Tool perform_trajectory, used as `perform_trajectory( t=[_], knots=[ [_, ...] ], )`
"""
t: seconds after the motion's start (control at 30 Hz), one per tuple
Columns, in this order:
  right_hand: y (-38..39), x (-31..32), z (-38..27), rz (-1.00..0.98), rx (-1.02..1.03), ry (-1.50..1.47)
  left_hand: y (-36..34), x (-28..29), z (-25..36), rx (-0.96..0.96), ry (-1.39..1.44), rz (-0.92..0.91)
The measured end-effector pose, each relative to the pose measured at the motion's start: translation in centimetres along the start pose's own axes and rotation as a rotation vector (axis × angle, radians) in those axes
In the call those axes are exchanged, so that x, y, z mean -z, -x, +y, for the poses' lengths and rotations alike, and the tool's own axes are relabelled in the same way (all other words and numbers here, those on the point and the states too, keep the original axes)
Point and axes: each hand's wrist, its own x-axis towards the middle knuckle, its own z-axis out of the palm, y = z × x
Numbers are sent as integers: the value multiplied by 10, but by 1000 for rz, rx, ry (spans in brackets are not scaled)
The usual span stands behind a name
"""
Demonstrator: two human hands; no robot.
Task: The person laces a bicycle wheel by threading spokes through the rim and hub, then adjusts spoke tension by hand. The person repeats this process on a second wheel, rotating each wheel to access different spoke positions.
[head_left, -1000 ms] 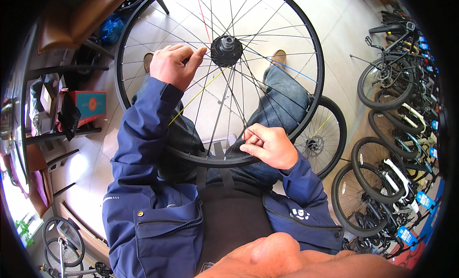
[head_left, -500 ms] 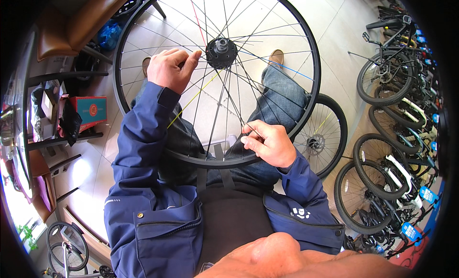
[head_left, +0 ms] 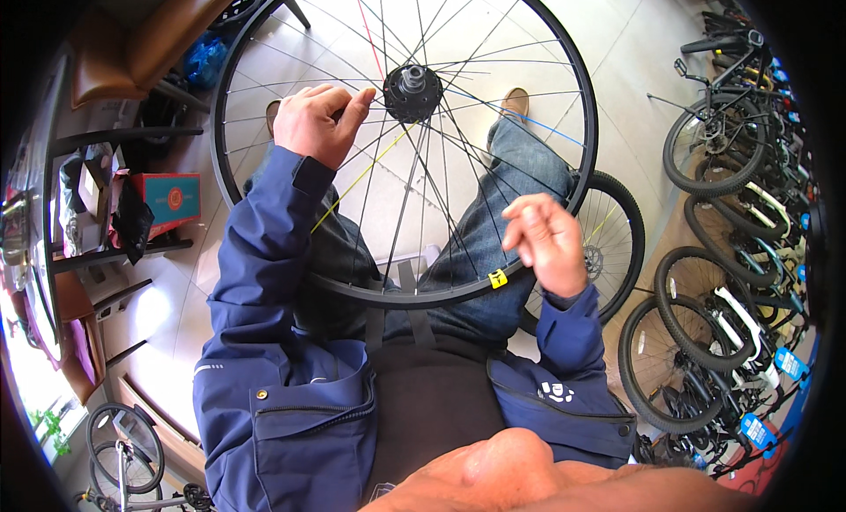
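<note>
A black bicycle wheel rim (head_left: 577,173) without a tyre lies across my lap, laced with thin spokes. Most spokes are dark; one is red, one blue, one yellow-green. Its black hub (head_left: 412,93) points up at me. My left hand (head_left: 317,124) is closed just left of the hub, thumb out beside the curled fingers; what these grip is hidden. Over the lower right of the wheel, my right hand (head_left: 551,243) has its half-bent fingers apart, slightly blurred, with nothing visible in them. A small yellow piece with a black mark (head_left: 498,278) sits at the rim near it.
A second wheel with a tyre (head_left: 630,234) stands to the right behind the rim. Parked bicycles (head_left: 718,151) line the right side. On the left are a brown chair (head_left: 101,63), a shelf with a red and teal box (head_left: 172,199), and another bicycle (head_left: 123,450) lower down.
My right hand has let go of the spoke it was pinching and moved right and slightly up. The yellow piece at the rim now shows. My left hand stays beside the hub.
</note>
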Motion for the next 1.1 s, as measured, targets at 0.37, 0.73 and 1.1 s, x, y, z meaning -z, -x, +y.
perform_trajectory(
  t=[0.37, 0.73, 1.1],
  knots=[
    [27, 35, 39, 431, 197, 334, 0, -3, 0, -58, 12, 69],
    [57, 106, 168, 899, 105, -173, -1, -3, 0, -45, -17, 68],
    [49, 98, 482, 647, -521, 85, -2, -3, -1, -37, -48, 52]
  ],
)
